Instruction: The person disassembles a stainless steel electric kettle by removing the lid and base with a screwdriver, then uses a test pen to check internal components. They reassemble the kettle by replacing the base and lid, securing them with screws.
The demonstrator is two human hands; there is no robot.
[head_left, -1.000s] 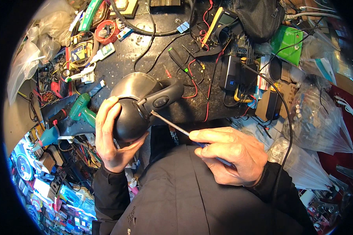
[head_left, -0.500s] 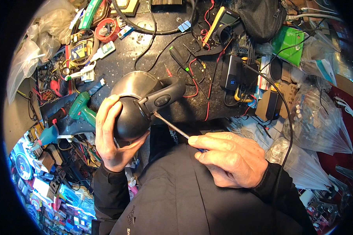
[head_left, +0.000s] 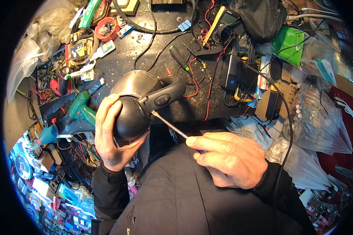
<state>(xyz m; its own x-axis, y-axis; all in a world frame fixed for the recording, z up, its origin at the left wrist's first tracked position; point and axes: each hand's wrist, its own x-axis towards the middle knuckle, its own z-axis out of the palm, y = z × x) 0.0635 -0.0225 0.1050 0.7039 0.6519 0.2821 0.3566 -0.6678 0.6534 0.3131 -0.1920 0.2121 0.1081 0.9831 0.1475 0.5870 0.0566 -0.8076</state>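
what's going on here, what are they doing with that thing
A person is working on a kettle at a cluttered workbench. The left hand grips its rounded black end, while the right hand holds a screwdriver with its tip close to the handle; whether it touches is hard to tell. A green drill and a multimeter lie on the bench nearby.

the kettle is silvery and black, the screwdriver silvery with a glimpse of blue, the tabletop black with pale flecks, the drill green, the multimeter yellow and black, the packet bright green.
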